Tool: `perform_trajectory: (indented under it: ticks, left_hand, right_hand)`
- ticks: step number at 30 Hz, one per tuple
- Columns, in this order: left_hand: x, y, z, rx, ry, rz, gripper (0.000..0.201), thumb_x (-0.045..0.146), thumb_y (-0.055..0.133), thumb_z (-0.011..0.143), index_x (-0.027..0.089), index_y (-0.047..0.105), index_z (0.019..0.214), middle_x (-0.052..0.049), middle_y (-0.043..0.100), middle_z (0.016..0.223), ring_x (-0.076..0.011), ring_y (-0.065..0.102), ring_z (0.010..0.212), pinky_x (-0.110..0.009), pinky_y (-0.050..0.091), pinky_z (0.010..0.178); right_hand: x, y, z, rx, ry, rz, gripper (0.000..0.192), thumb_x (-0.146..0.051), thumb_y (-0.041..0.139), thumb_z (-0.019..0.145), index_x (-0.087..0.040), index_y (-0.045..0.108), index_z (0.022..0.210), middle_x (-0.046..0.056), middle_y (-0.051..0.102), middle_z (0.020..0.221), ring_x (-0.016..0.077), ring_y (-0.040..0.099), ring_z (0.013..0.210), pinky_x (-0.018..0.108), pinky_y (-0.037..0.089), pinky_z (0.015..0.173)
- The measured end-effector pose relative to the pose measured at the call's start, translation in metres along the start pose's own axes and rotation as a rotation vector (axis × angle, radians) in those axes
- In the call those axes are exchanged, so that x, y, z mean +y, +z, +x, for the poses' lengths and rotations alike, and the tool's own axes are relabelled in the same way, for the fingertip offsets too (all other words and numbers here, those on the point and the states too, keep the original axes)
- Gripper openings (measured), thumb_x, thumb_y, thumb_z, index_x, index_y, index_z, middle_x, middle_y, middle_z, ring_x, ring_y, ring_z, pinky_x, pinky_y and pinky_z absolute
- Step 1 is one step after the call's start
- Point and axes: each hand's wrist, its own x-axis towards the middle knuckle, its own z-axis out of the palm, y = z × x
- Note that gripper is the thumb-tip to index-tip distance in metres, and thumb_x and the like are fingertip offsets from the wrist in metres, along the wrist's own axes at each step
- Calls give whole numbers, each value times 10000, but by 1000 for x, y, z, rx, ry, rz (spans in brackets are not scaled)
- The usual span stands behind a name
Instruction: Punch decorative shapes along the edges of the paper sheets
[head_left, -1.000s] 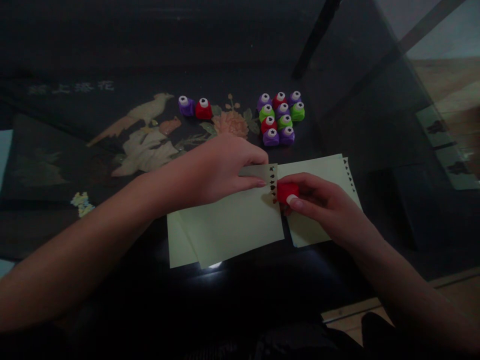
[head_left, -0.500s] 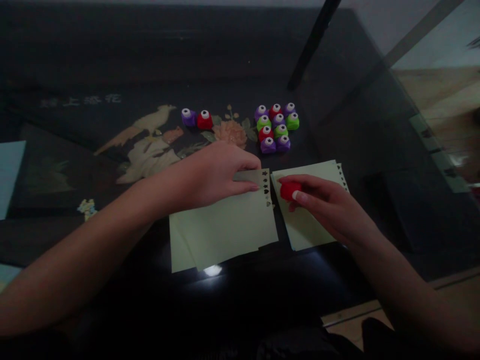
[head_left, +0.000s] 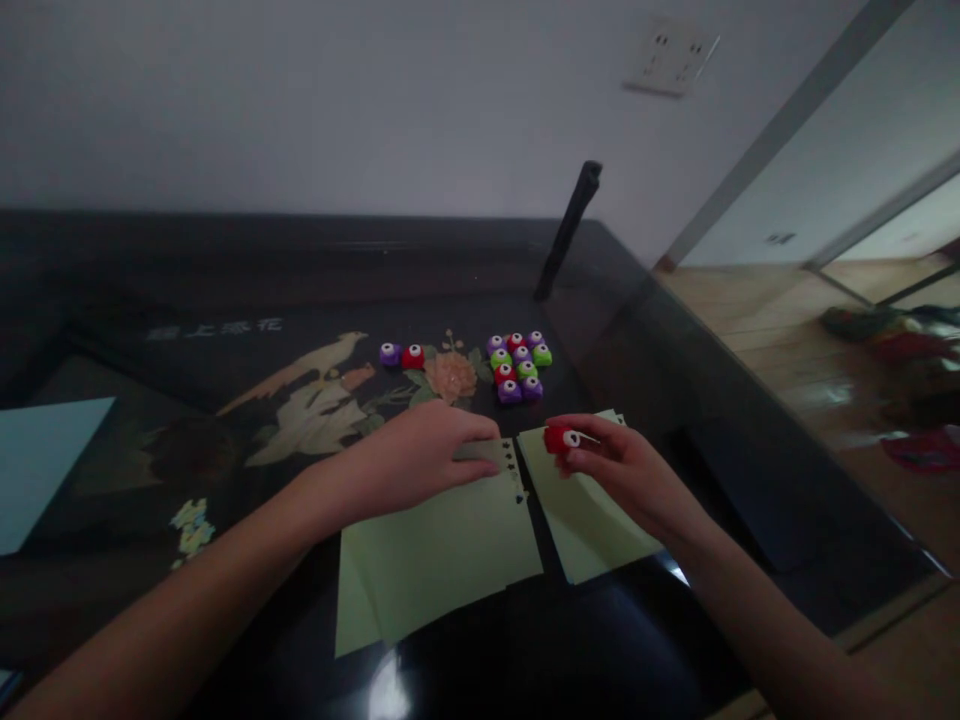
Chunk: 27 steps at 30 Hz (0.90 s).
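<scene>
My left hand [head_left: 427, 452] lies over the top of pale yellow-green sheets of paper [head_left: 442, 560], thumb and forefinger apart near the upper right corner. Its other fingers are hidden. A column of small dark punched shapes runs down the sheets' right edge. In my right hand [head_left: 622, 455], a small red craft punch [head_left: 556, 438] is pinched between thumb and fingers, its white button with a dark mark turned to the right. It is above a second stack of pale sheets [head_left: 592, 530], which has shapes cut along its far right edge in the earlier view.
Purple, red and green punches [head_left: 521, 367] stand grouped beyond the papers. A purple punch [head_left: 390, 354] and a red one [head_left: 413, 357] sit further left. Paper scraps [head_left: 193, 528] and a light blue sheet [head_left: 49, 470] lie left. A black post [head_left: 566, 235] rises at the back.
My view has tilted up, showing the wall and socket. The red punch has turned in my right hand so its white button shows. My left hand stays over the sheets.
</scene>
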Motion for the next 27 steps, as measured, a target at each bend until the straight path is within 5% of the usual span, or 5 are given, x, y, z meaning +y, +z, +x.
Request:
perform_trajectory:
  ticks: [4, 8, 14, 27]
  left_hand:
    - [2, 0, -4, -5, 16, -20, 177, 316, 549, 911, 191, 662, 857, -7, 696, 790, -167, 632, 750, -259, 381, 663]
    - [2, 1, -6, 21, 47, -15, 202, 345, 542, 912, 192, 660, 852, -14, 692, 788, -173, 634, 753, -267, 391, 673]
    - [5, 1, -9, 22, 50, -19, 215, 353, 530, 920, 193, 662, 866, -18, 698, 804, -177, 638, 767, -272, 403, 682]
    - [-1, 5, -8, 20, 55, -37, 208, 360, 538, 917, 193, 654, 872, -17, 696, 816, -179, 638, 780, -271, 404, 690]
  right_hand:
    - [-6, -13, 18, 52, -141, -233, 339, -373, 729, 760, -178, 685, 1034, 51, 691, 905, 173, 676, 721, 352, 556, 710]
    - [1, -33, 58, 268, -386, -642, 275, -374, 664, 809, -181, 711, 999, 86, 681, 959, 215, 665, 808, 371, 534, 735]
    - [18, -46, 100, 281, -424, -767, 207, -315, 718, 759, -185, 740, 918, 92, 725, 891, 221, 637, 777, 371, 491, 754]
    - [22, -47, 113, 248, -475, -801, 209, -257, 720, 763, -169, 662, 943, 75, 648, 916, 173, 600, 710, 325, 508, 680]
